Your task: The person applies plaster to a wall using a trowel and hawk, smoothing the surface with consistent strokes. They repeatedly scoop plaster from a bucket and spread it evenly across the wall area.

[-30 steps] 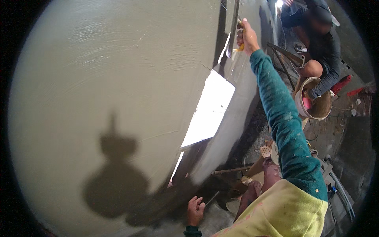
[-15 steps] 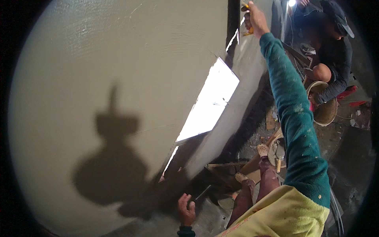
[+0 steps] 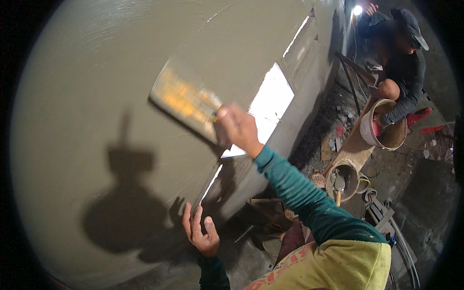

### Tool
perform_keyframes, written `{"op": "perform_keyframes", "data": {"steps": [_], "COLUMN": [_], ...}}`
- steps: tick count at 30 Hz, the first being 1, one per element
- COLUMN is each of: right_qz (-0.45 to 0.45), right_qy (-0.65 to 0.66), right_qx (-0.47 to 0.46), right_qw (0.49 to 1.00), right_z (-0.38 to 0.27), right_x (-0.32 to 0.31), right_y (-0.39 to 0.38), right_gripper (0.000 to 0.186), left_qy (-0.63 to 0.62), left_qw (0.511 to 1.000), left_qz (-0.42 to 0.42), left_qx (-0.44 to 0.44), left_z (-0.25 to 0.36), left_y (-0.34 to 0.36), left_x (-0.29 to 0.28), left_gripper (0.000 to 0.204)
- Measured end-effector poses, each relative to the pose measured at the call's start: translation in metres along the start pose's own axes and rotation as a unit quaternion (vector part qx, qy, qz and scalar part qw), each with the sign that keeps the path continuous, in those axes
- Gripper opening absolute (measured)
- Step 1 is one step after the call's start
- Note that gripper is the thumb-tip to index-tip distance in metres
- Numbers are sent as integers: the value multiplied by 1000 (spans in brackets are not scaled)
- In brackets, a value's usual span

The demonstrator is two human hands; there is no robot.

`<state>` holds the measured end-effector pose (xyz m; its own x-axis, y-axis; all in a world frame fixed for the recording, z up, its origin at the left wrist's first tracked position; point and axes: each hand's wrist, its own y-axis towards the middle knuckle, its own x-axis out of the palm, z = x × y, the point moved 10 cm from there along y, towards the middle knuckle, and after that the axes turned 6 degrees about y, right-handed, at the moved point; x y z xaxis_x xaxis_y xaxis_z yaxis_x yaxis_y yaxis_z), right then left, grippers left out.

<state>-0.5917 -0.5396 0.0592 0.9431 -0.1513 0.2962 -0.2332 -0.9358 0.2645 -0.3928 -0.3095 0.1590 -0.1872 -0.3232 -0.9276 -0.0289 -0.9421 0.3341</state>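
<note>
Likely smoothing: right hand [image 3: 240, 128] is gripping trowel [image 3: 181, 96] in closed fingers, wall [image 3: 72, 121] beyond them; left hand [image 3: 203, 237] is hanging half-open, empty; next stroke's probably needing steady angle.

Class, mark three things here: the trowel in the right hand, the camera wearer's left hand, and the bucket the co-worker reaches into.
Trowel [image 3: 181, 99]: head view, middle of its blurred blade.
Left hand [image 3: 203, 239]: head view, middle of the hand.
Bucket [image 3: 397, 132]: head view, its inner wall.
</note>
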Motion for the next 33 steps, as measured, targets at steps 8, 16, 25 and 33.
{"op": "perform_keyframes", "data": {"steps": [8, 16, 25, 33], "right_qz": [-159, 166, 176, 201], "right_qy": [190, 372, 453, 361], "right_qx": [-96, 111, 120, 163], "right_qw": [964, 906, 866, 896], "right_z": [-69, 36, 108, 118], "right_x": [79, -170, -321, -350], "right_y": [-77, 118, 257, 301], "right_gripper": [28, 56, 44, 58], "left_qy": [57, -9, -51, -25], "left_qw": [993, 996, 996, 994], "left_qz": [103, 39, -48, -96], "left_qx": [-19, -78, -60, -56], "left_z": [-17, -2, 28, 28], "left_y": [-14, -16, 2, -8], "left_x": [-35, -8, 46, 63], "left_gripper": [28, 28, 28, 24]}}
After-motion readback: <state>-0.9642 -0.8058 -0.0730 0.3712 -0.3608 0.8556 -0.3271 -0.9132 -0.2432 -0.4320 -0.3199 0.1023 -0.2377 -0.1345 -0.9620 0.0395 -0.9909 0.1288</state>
